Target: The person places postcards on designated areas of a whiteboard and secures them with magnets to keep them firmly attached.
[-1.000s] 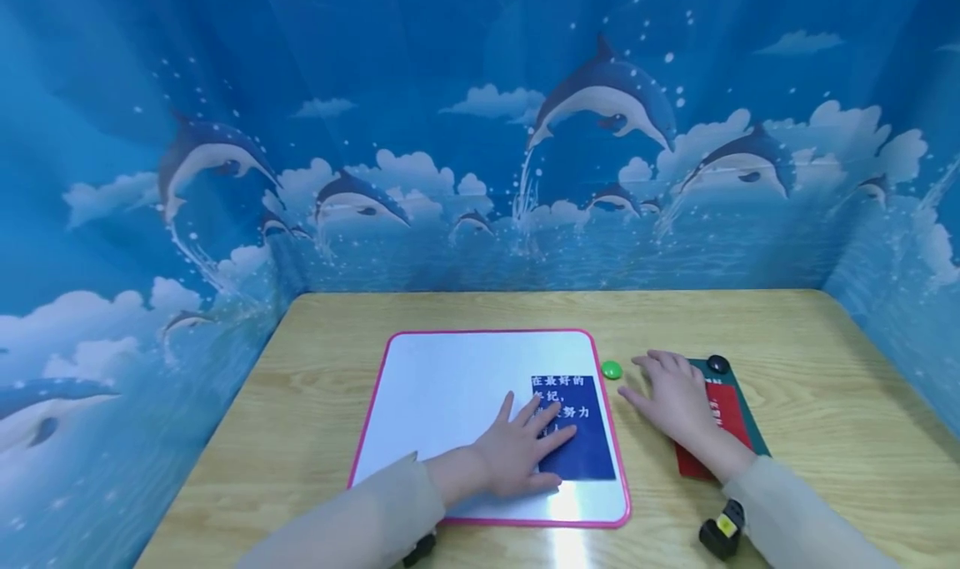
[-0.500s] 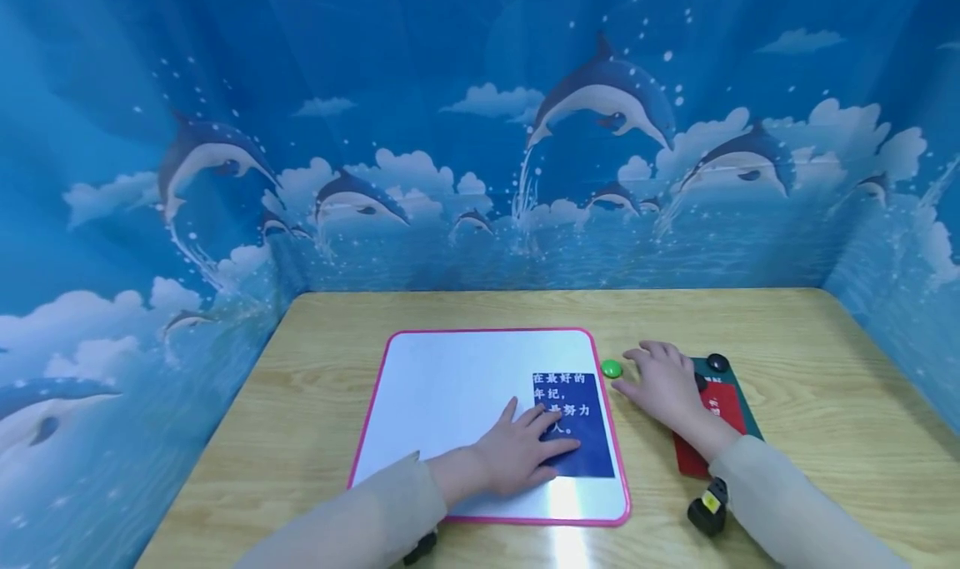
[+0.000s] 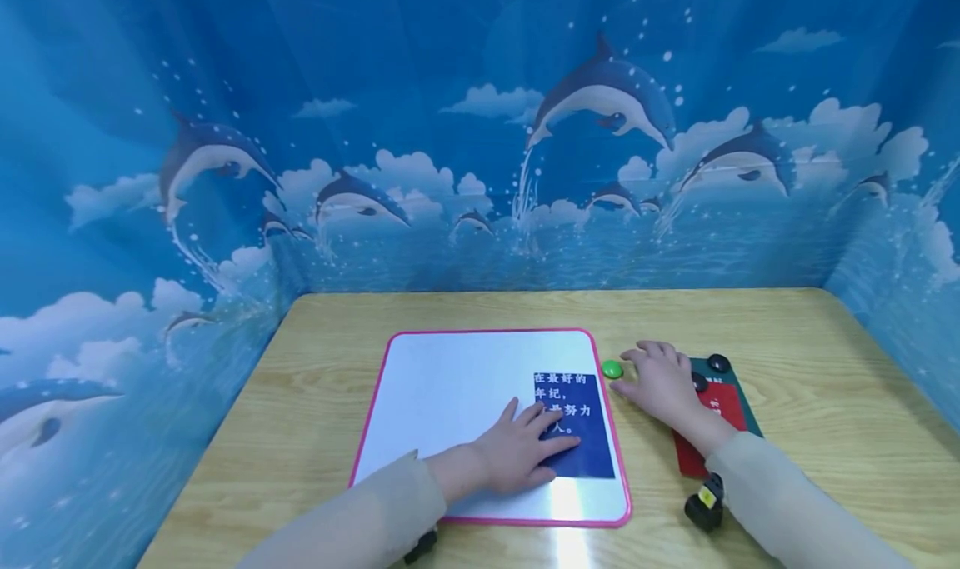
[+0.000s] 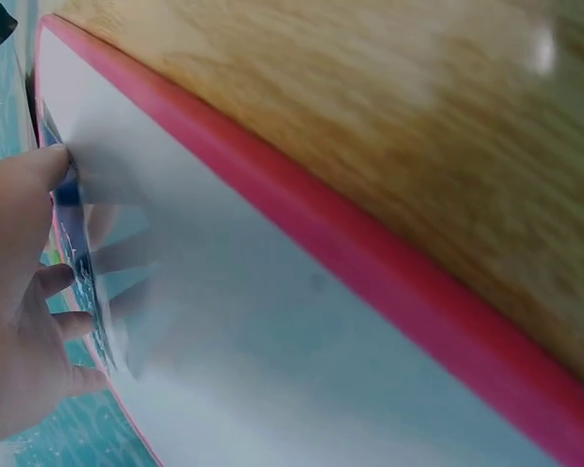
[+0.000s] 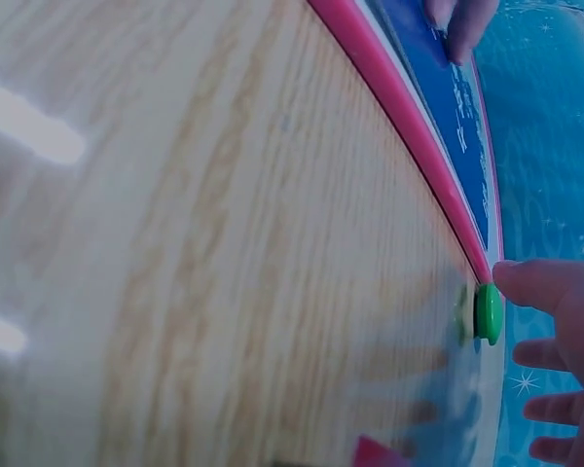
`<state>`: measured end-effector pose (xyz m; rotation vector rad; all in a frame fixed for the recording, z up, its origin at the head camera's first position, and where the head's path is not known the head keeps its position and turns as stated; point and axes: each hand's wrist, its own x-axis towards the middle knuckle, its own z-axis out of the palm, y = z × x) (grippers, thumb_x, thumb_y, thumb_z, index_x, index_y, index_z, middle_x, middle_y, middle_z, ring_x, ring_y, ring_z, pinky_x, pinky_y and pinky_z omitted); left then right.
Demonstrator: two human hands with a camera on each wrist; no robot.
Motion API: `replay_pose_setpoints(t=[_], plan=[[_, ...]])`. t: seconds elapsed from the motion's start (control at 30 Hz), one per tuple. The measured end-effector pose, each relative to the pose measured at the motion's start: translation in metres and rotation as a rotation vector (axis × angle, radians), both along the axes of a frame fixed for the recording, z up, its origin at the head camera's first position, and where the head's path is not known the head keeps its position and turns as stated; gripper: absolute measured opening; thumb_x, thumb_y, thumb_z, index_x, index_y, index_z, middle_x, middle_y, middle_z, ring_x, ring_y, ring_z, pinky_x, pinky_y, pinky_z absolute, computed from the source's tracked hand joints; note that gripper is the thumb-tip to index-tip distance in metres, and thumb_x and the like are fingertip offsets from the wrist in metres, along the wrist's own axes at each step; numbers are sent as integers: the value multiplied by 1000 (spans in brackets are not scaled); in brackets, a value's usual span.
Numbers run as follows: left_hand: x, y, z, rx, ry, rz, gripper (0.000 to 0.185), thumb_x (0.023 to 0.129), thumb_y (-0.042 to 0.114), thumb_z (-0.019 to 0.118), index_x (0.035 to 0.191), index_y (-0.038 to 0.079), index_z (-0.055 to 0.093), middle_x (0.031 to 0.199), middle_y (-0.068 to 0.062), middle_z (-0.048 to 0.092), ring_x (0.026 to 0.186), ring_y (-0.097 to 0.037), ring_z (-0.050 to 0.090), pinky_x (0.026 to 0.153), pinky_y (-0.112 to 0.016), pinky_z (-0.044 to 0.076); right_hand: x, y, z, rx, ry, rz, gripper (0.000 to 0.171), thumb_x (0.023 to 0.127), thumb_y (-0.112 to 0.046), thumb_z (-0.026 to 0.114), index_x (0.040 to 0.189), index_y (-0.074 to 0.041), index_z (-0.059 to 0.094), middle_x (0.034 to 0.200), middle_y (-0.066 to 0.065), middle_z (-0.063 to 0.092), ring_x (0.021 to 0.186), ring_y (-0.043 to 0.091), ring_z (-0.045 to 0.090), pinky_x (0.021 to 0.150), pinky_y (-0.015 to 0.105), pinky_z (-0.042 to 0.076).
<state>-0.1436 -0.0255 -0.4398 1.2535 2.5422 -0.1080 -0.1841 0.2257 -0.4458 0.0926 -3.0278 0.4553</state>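
A pink-framed whiteboard (image 3: 450, 386) lies flat on the wooden table (image 3: 825, 402). A dark blue card with white characters (image 3: 581, 436) sits on its right part. My left hand (image 3: 517, 452) lies flat on the card with straight fingers and presses it down; the left wrist view shows these fingers (image 4: 19, 282) on the board (image 4: 273, 341). My right hand (image 3: 660, 386) rests open on the table just right of the board, next to a small green round magnet (image 3: 612, 369). In the right wrist view the thumb tip (image 5: 526, 282) is almost at the green magnet (image 5: 489, 313).
A red card (image 3: 716, 423) lies on a dark green card (image 3: 742, 402) under my right forearm, with two black round magnets (image 3: 718, 362) at their far end. A dolphin-print blue screen (image 3: 480, 136) walls the table on three sides.
My right hand has slid left and a little forward towards the green magnet, uncovering a second black magnet. My left hand stays on the blue card.
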Motion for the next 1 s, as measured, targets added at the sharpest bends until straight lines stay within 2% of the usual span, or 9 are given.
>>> replay_pose_setpoints(t=[0.2,0.43,0.6,1.0], plan=[[2,1,3,15,39,-54,58,95,52,41,147,44,17,157,4,20,143,-23,23,114,-52,21,-2,-1,0,7,4,2,54,77,-34,73,118,0,61,131,31,46,122,50,35,98,68,25],[5,3,-1,-26,98,-105,53,96,51,38,146,42,22,153,4,28,140,-22,30,112,-50,29,-4,-3,-1,4,-19,5,58,77,-37,72,119,0,60,132,32,44,124,50,33,99,68,24],[6,6,0,-21,132,-110,49,97,46,39,145,42,28,150,3,34,136,-21,35,109,-46,34,-6,-6,0,0,-29,-3,57,77,-38,72,118,1,61,133,32,44,124,50,32,100,69,22],[5,9,-4,-5,137,-96,48,98,42,41,144,43,29,149,3,35,134,-22,37,106,-44,37,-12,-6,1,21,-40,-1,40,82,-29,69,110,-2,66,130,31,47,124,51,33,100,69,21]])
